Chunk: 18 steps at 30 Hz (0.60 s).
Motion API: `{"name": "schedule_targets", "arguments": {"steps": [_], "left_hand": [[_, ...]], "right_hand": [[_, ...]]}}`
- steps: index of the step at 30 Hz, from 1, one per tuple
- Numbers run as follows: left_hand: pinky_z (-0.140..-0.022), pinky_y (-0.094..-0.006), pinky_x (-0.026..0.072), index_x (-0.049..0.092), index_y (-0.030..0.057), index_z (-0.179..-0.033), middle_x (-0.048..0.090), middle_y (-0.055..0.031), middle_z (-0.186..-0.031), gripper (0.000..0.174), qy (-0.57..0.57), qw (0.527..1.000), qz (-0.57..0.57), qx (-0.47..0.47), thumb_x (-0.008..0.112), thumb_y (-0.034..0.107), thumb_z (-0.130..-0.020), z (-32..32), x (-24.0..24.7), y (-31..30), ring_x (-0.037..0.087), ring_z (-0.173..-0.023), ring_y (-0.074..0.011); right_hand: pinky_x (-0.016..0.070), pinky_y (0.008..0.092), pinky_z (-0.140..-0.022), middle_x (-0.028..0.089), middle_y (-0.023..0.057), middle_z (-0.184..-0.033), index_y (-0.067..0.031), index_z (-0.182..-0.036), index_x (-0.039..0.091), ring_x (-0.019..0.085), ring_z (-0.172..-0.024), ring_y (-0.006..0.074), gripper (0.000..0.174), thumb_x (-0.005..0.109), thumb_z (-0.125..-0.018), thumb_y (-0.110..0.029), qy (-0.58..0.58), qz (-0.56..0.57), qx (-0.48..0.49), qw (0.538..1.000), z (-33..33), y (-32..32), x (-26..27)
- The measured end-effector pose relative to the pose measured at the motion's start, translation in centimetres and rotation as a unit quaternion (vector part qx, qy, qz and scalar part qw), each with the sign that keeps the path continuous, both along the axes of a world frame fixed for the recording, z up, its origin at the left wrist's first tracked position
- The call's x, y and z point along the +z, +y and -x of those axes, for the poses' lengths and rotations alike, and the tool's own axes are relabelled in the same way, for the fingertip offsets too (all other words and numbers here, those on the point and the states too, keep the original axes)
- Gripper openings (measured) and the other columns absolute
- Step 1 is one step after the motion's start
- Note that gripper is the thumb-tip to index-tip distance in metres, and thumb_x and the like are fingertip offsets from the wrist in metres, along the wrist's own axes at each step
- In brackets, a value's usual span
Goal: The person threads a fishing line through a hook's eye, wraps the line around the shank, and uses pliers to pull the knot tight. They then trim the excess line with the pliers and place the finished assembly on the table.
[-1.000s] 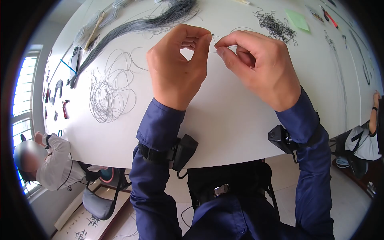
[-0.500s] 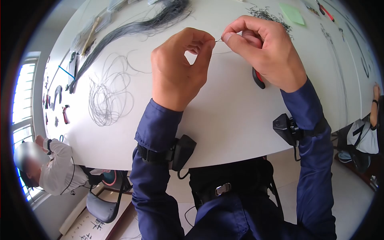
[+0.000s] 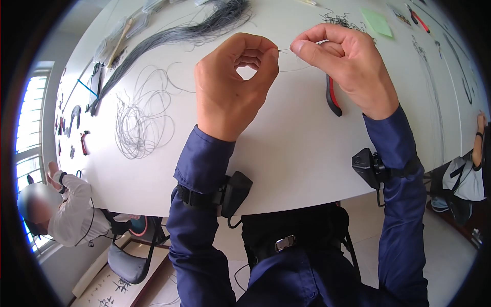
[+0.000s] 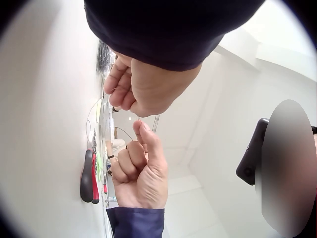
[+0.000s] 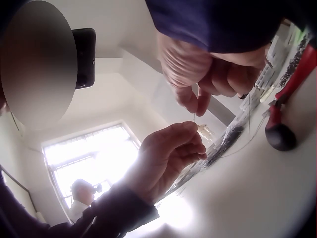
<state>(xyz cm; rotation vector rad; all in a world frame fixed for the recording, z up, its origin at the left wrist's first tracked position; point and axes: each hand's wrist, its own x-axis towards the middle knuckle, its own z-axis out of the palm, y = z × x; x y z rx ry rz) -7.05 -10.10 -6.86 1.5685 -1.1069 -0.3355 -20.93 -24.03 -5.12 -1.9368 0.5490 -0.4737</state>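
Both hands are raised over the white table, fingertips facing each other, in the head view. My left hand [image 3: 232,84] pinches a thin grey line [image 3: 284,50] between thumb and forefinger. From the other side my right hand [image 3: 350,66] pinches the line too, leaving a short stretch across the gap. Whatever small part lies inside the left pinch is hidden by the fingertips. A longer strand curves below the hands. Red-and-black-handled pliers [image 3: 333,97] lie under the right hand, partly covered; their handles [image 4: 88,176] also show in the left wrist view.
A loose coil of line [image 3: 138,125] lies to the left, with a long grey bundle of strands [image 3: 169,36] behind it. Small dark hooks [image 3: 340,20] and a green paper [image 3: 377,22] are at the back right. Other people sit at both sides of the table.
My right hand has shifted right and slightly upward, and the gap between the fingertips is wider. The pliers, hidden under that hand a second ago, now show.
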Motion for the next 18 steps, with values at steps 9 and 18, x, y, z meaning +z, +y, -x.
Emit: {"name": "schedule_targets", "arguments": {"steps": [9, 18], "left_hand": [[-0.075, -0.0259, 0.0535, 0.067, -0.0033, -0.089, 0.070, -0.0069, -0.080, 0.009, 0.050, 0.998, 0.032, 0.033, 0.070, 0.004, -0.084, 0.1, 0.0, -0.2, 0.066, -0.073, -0.0121], [-0.076, -0.0257, 0.0536, 0.066, -0.0043, -0.090, 0.069, -0.0060, -0.081, 0.011, 0.094, 0.994, 0.044, 0.021, 0.070, 0.005, -0.086, 0.1, 0.0, -0.3, 0.065, -0.074, -0.0110]], "right_hand": [[0.0318, 0.0218, -0.046, 0.049, -0.0054, -0.059, -0.0023, -0.089, 0.068, 0.040, -0.051, 0.0018, 0.023, 0.067, -0.090, -0.025, -0.047, -0.029, 0.024, 0.998, -0.5, -0.3, -1.6], [0.0270, 0.0223, -0.042, 0.044, -0.0074, -0.053, -0.0038, -0.093, 0.069, 0.034, -0.045, 0.0013, 0.025, 0.068, -0.090, -0.029, -0.053, -0.038, 0.009, 0.998, -0.6, 0.0, -1.8]]}}
